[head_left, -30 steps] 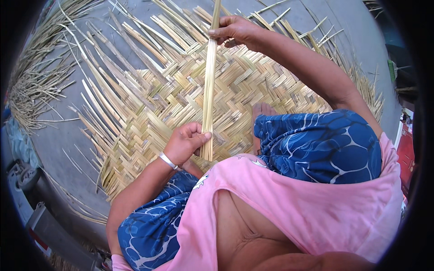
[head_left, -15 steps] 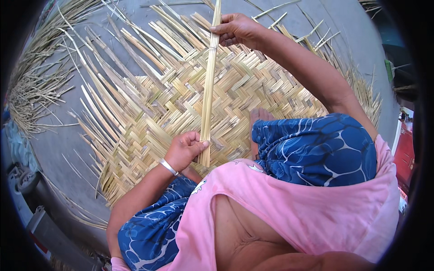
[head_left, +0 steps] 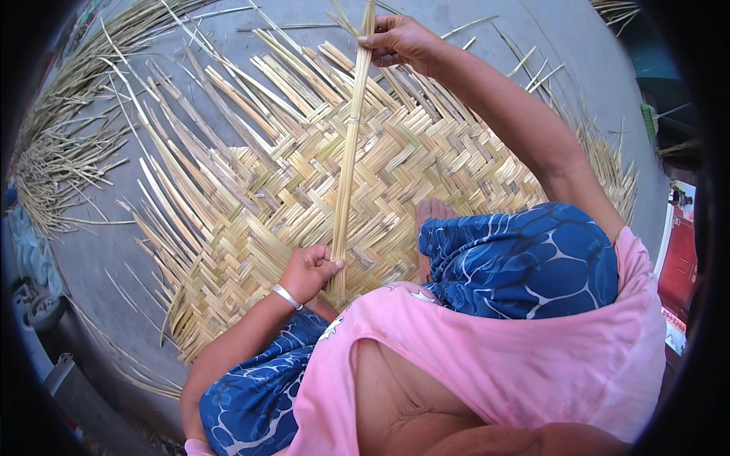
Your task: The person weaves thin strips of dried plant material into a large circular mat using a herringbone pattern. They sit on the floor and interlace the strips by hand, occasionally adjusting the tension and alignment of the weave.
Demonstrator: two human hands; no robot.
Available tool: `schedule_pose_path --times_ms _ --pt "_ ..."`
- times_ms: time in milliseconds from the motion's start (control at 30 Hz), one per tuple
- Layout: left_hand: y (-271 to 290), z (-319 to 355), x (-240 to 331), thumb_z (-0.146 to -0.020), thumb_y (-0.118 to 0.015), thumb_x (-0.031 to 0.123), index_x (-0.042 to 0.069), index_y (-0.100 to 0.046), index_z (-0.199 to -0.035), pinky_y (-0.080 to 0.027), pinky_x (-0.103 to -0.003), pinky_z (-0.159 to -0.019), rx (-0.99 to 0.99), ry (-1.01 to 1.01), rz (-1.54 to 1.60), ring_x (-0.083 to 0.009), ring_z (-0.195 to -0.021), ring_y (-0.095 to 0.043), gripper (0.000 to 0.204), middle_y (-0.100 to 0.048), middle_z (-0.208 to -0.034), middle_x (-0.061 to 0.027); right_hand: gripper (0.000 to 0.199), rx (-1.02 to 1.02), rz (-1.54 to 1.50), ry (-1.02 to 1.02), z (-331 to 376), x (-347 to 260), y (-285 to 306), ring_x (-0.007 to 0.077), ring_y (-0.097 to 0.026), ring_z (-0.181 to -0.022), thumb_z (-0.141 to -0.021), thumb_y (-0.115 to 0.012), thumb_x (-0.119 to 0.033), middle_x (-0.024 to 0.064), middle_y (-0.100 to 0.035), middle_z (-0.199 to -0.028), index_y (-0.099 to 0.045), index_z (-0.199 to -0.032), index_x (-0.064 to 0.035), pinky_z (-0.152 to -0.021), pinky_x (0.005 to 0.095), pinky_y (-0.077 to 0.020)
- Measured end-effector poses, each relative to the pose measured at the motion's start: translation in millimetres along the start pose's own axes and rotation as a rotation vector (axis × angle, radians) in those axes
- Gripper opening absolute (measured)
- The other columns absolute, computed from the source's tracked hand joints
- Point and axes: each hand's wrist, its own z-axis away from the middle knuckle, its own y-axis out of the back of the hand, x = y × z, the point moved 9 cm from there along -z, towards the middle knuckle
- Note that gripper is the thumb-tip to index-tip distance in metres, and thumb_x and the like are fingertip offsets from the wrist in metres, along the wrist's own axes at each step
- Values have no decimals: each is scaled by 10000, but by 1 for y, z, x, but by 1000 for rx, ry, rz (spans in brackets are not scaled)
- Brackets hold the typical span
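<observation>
You have a grey floor (head_left: 95, 254) beneath everything; on it, before you, lies the woven mat (head_left: 433, 163), unwoven strip ends splaying outward; to your left, dry stalks (head_left: 57, 163) lie heaped on the floor.

Grey floor (head_left: 87, 266) down below, smooth and plain. Over at the left edge, a crinkly heap of light blue plastic (head_left: 34, 247). Just under that, a dark round thing (head_left: 46, 308), like a little wheel. Lower still, a long grey piece (head_left: 65, 372), too dark to tell more. Far off at the right edge, a shiny red cabinet (head_left: 679, 254). Higher up there, a small green thing (head_left: 649, 120), blurry, near something dark blue-green (head_left: 658, 72).
</observation>
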Motion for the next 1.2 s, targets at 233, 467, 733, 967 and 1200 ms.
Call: schedule_pose_path --times_ms 233,467,733,967,1200 --pt "2 -1 -14 -821 -654 119 38 -556 -714 -313 -212 -447 17 -10 -71 -28 -516 -374 166 -454 -577 63 165 69 49 47 -12 -10 23 117 -631 -704 -818 -661 -209 30 -652 -787 -602 -912 -87 -676 259 -528" --pt "17 -4 18 -831 -632 101 21 -572 -747 -341 -210 -468 116 -139 -11 -30 -538 -403 131 -490 -619 53 148 102 -204 55 -20 -36 23 159 -606 -695 -848 -610 -205 56 -611 -776 -564 -913 -81 -603 309 -517" --pt "37 -11 69 -850 -627 172 55 -606 -880 -436 -198 -539 124 -227 199 -53 -605 -538 122 -587 -725 25 349 -699 -34 -284 99 39 -168 112 -594 -850 -806 -675 -331 15 -618 -911 -599 -1022 -67 -749 283 -478" --pt "34 -6 56 -879 -582 215 37 -585 -911 -539 -228 -575 92 -14 457 -149 -694 -649 180 -638 -800 -63 273 -635 189 -159 99 48 -194 97 -562 -652 -844 -640 -291 23 -601 -749 -622 -902 -25 -592 240 -474" --pt "38 -4 53 -887 -567 190 9 -581 -926 -533 -211 -558 112 -57 429 -156 -661 -652 186 -639 -812 -88 275 -535 245 -98 93 36 -196 93 -539 -624 -844 -641 -284 16 -580 -713 -611 -906 -17 -560 241 -455"
